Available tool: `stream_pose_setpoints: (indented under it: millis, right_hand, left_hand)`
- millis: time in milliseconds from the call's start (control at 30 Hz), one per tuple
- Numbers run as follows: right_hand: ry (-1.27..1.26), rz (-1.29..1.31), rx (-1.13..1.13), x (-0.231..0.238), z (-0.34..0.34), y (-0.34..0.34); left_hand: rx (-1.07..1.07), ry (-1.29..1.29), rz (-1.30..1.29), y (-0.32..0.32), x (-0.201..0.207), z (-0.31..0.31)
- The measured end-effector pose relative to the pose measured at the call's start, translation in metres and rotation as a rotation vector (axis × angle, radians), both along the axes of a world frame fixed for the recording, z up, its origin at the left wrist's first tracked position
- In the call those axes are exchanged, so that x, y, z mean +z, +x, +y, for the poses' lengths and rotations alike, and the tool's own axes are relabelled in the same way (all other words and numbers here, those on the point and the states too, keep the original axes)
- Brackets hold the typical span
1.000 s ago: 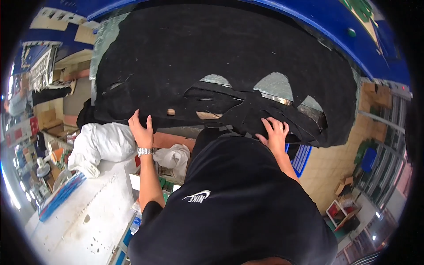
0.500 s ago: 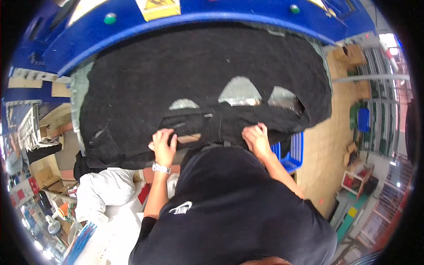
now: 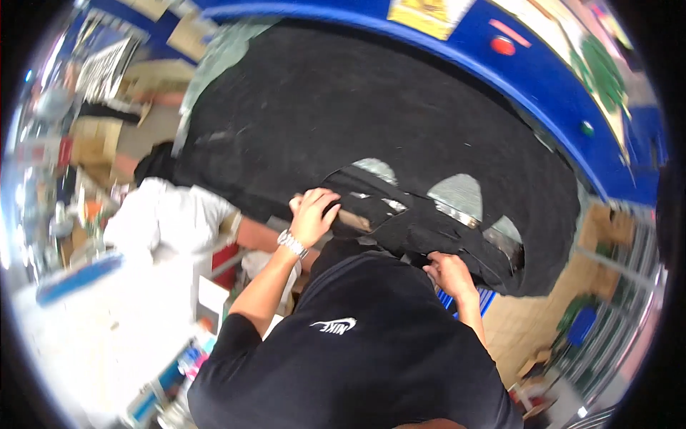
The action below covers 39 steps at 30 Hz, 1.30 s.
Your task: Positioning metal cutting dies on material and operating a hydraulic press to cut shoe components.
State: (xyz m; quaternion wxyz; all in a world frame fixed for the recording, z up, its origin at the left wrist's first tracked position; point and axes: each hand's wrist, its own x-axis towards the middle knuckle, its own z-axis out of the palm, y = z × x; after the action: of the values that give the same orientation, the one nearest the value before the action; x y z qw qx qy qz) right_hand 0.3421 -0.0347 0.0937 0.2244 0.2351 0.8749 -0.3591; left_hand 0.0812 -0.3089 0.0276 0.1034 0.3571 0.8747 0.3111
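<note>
A large black sheet of fabric or leather [image 3: 371, 100] lies spread over the work surface before me. Several rounded holes near its close edge let a shiny grey surface [image 3: 457, 194] show through. My left hand [image 3: 313, 217] is closed on the sheet's near edge, beside a narrow slot with tan showing in it. Farther right, my right hand [image 3: 451, 274] pinches the same edge close to my body, its fingertips partly hidden by dark folds. The strip between my hands is bunched and lifted a little.
A blue machine beam [image 3: 493, 68] with a red button [image 3: 503, 46] runs along the far side. At left, white cloth [image 3: 171, 218] lies by a white table [image 3: 107, 314]. A blue crate [image 3: 486, 302] sits below the sheet at right.
The view has turned, so the sheet now slants down to the right. My right hand has drawn nearer my body, and the near strip of the sheet is more bunched.
</note>
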Motion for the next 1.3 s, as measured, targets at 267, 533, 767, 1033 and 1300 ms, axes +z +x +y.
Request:
stream_pose_setpoints:
  millis: [267, 533, 767, 1033, 1300]
  right_hand:
    - [0.007, 0.503, 0.425, 0.008, 0.0, -0.122]
    - [-0.398, 0.651, 1.042, -0.034, -0.056, -0.18]
    - [-0.268, 0.934, 1.481, -0.079, -0.073, -0.184]
    - [-0.075, 0.828, 1.464, -0.075, -0.082, -0.172]
    - [0.345, 0.615, 1.312, -0.067, -0.106, -0.155]
  left_hand:
    - [0.285, 0.103, 0.131, 0.054, 0.004, -0.055]
    - [1.02, 0.026, -0.123, 0.233, 0.029, -0.087]
    - [2.018, 0.746, -0.298, 0.409, -0.054, -0.108]
    - [2.649, 1.401, -0.031, 0.524, -0.147, -0.295]
    - [2.559, 1.834, -0.347, 0.552, -0.231, -0.387]
